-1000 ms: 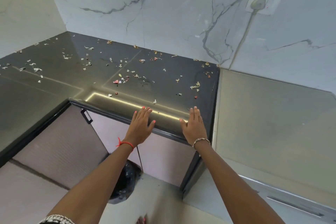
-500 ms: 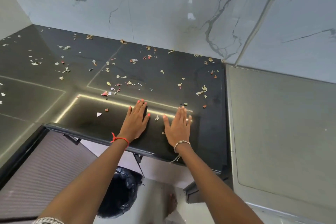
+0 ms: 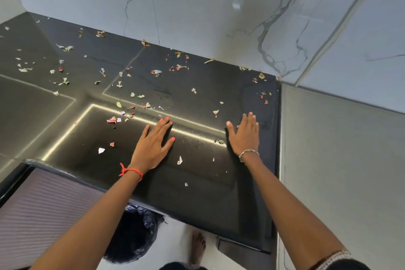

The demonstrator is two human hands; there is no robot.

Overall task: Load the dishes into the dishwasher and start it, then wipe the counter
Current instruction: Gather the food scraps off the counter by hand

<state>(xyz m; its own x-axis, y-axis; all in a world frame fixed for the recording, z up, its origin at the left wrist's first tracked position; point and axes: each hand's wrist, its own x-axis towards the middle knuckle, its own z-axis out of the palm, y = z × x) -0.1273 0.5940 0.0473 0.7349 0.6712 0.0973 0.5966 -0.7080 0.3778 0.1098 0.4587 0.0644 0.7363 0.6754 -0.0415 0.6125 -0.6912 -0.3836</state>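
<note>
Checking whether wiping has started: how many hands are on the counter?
2. The left hand lies flat near the middle of the black counter; the right hand lies flat by its right edge. Both are empty.

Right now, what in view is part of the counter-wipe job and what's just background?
Job: black counter; scraps strewn over it; left hand and right hand, both flat on it with fingers straight. No cloth in view.

Background: marble wall; cable down the wall; grey surface on the right; ribbed cabinet front; black bin bag on the floor.
</note>
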